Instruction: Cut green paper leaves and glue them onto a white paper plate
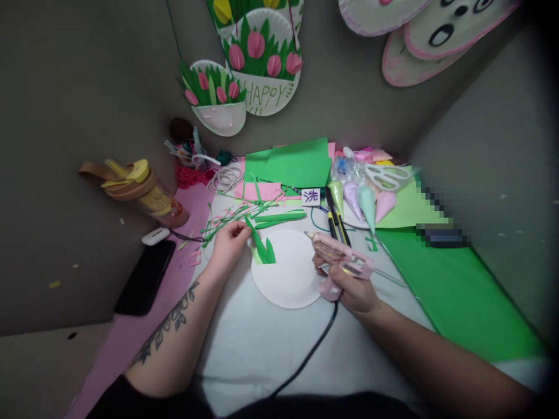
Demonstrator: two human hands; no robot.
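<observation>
A white paper plate (290,282) lies on the table in front of me. Green paper leaves (267,251) stand on its upper left part, over a paler green piece. At the plate's left edge my left hand (236,237) is closed, thumb and fingers pinched at one long green leaf (254,234). My right hand (356,288) grips a pink glue gun (345,256) over the plate's right side. Its nozzle points left, a glue stick sticks out behind, and a black cord runs down toward me. Long green paper strips (282,219) lie just beyond the plate.
Green paper sheets (301,163), a utility knife (336,218), white-handled scissors (386,176) and pastel piping bags (365,203) lie at the back. A tumbler (152,195), white earbud case (156,235) and black phone (146,278) are left. Decorated plates (266,96) hang on the wall.
</observation>
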